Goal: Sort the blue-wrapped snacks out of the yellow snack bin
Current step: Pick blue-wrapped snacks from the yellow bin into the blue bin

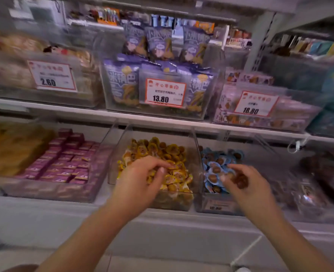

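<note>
Blue-wrapped snacks point(214, 169) fill the clear bin right of the yellow snack bin point(158, 163), where my left hand point(142, 177) rakes with curled fingers while my right hand point(242, 179) pinches brown pieces, seemingly for transfer.

Bright, even shop lighting is washing everything, but motion blur is smearing the whole shot, worst at the warped edges.

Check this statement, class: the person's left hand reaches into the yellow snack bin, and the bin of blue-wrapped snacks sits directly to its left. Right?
Not quite. In the head view, the blue-wrapped snacks' bin sits directly right of the yellow snack bin; the left hand does reach into it.
</note>
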